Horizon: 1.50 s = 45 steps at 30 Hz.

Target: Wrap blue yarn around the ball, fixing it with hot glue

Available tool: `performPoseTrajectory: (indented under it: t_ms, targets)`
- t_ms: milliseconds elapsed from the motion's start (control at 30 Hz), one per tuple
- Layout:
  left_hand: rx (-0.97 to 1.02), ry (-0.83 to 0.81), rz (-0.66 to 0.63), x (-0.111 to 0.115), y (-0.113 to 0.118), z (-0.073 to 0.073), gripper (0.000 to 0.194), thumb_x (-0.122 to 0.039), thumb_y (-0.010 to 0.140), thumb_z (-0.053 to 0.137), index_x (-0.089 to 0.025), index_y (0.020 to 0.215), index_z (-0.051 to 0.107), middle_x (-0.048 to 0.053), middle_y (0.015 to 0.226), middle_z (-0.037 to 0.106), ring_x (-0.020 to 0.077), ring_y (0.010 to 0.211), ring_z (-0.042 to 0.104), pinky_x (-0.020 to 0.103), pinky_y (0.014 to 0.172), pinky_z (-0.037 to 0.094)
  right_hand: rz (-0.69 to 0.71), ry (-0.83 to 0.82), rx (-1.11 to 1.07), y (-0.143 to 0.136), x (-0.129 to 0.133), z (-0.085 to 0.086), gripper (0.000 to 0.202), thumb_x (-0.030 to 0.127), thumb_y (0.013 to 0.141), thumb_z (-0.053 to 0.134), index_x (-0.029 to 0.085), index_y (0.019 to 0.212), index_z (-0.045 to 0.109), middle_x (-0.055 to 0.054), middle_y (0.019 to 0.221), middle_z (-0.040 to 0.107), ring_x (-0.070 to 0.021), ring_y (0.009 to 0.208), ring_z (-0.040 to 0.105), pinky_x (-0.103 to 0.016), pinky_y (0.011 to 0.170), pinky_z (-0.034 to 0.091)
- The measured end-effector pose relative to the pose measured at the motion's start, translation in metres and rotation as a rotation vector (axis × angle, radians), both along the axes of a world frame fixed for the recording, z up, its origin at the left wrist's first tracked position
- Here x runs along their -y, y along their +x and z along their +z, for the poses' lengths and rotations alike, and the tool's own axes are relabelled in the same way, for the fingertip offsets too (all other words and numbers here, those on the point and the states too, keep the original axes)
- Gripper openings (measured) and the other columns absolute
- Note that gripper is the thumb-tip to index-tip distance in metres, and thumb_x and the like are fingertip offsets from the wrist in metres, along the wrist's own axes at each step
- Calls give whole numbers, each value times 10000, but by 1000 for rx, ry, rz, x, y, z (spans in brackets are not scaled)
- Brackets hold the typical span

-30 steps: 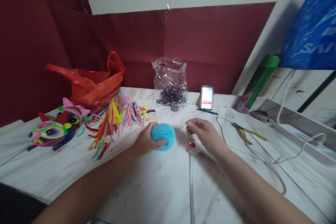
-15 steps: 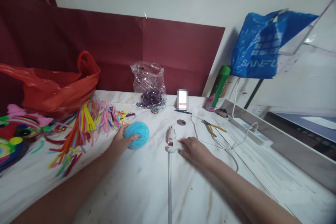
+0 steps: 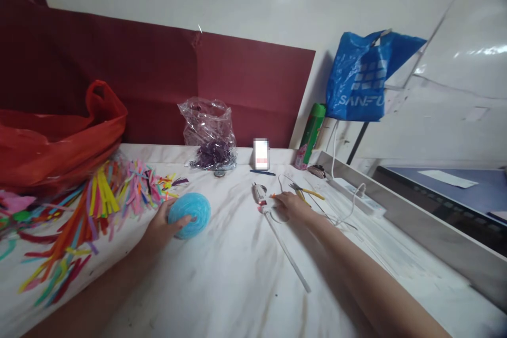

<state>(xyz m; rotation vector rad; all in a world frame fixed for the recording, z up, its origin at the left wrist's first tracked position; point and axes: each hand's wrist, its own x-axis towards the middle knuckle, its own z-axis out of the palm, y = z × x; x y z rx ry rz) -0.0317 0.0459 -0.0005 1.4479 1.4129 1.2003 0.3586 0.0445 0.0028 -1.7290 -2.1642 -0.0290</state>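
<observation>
My left hand (image 3: 160, 222) is wrapped round a light-blue ball of yarn (image 3: 190, 215), thumb across its near face and fingers behind. A white hot glue gun (image 3: 260, 194) lies at the middle of the table, nozzle pointing away, a red light showing on its body. From its rear a long clear glue stick (image 3: 289, 256) runs toward me. My right hand (image 3: 291, 206) has its fingers curled at the gun's handle, by the orange trigger; the fingertips are partly hidden. Just beyond that hand are yellow-handled pliers (image 3: 312, 194).
Colourful strips (image 3: 103, 190) and a red bag (image 3: 59, 137) fill the left. At the back stand a clear bag with purple material (image 3: 214, 153), a phone (image 3: 261, 154) and a green spray can (image 3: 311, 137). A power strip (image 3: 358, 195) and clear glue sticks (image 3: 396, 253) lie right.
The view has turned to the right. My right hand and the glue gun have shifted away from me, the gun turning so its glue stick slants right. The yarn ball stays in my left hand.
</observation>
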Motion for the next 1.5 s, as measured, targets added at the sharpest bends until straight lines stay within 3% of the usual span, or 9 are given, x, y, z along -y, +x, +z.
performPoseTrajectory:
  t_ms: [167, 367, 533, 633, 700, 733, 833, 1067, 1500]
  targets:
    - [-8, 31, -37, -2, 3, -4, 690, -513, 594, 724, -225, 1170, 478, 65, 1064, 644, 258, 920, 654, 332, 720, 548, -37, 96, -145, -28, 3, 21, 104, 128, 833, 503, 157, 803, 598, -77, 780, 635, -187, 728, 574, -274, 673, 403]
    - [-62, 84, 15, -2, 10, -12, 755, -549, 574, 714, -204, 1193, 452, 98, 1138, 585, 291, 1023, 597, 371, 792, 525, 287, 105, -304, -115, 19, 43, 129, 235, 912, 452, 204, 808, 522, -6, 732, 606, -133, 669, 557, -219, 638, 414]
    - [-35, 90, 51, 0, 12, -9, 721, -530, 569, 715, -210, 1167, 473, 84, 1129, 580, 281, 1019, 577, 388, 834, 497, 311, 147, -425, -162, 24, 43, 251, 266, 938, 387, 221, 698, 444, 10, 640, 521, -138, 598, 507, -235, 584, 387]
    - [21, 71, 63, 6, 17, -4, 702, -494, 560, 727, -196, 1147, 483, 75, 1102, 587, 260, 982, 583, 370, 819, 495, 317, 156, -500, -165, 26, 33, 238, 263, 918, 410, 225, 685, 437, 18, 622, 505, -137, 580, 500, -236, 560, 395]
    - [102, 25, 47, 12, 20, -1, 702, -486, 547, 733, -177, 1125, 483, 67, 1021, 604, 245, 903, 601, 358, 757, 509, 350, 188, -601, -163, 29, 25, 44, 203, 870, 458, 211, 849, 495, -14, 764, 579, -141, 666, 552, -239, 601, 442]
    - [148, 9, 4, 16, 22, -1, 695, -471, 543, 737, -169, 1116, 484, 62, 993, 609, 239, 879, 607, 353, 740, 512, 358, 220, -647, -161, 30, 21, 97, 176, 851, 467, 207, 933, 508, -29, 825, 602, -142, 681, 564, -248, 617, 462]
    - [241, -45, -55, 24, 25, -1, 669, -451, 550, 732, -166, 1099, 479, 50, 942, 620, 232, 835, 622, 353, 710, 511, 431, 286, -643, -161, 33, 10, 137, 140, 873, 441, 209, 878, 559, -38, 788, 628, -156, 721, 594, -274, 660, 491]
    - [116, 38, 4, 28, 24, -3, 620, -398, 541, 731, -165, 1072, 510, 81, 1027, 613, 275, 966, 588, 383, 803, 477, 653, 381, -443, -176, 48, -1, 227, 106, 898, 448, 190, 1072, 566, -93, 905, 650, -193, 849, 600, -320, 727, 542]
    - [-81, 101, 15, 34, 24, -8, 664, -371, 592, 719, -183, 1166, 443, 108, 1172, 558, 280, 1063, 548, 415, 905, 431, 670, 478, -199, -175, 48, -12, 327, 78, 897, 426, 131, 1212, 499, -122, 922, 632, -214, 804, 573, -341, 663, 552]
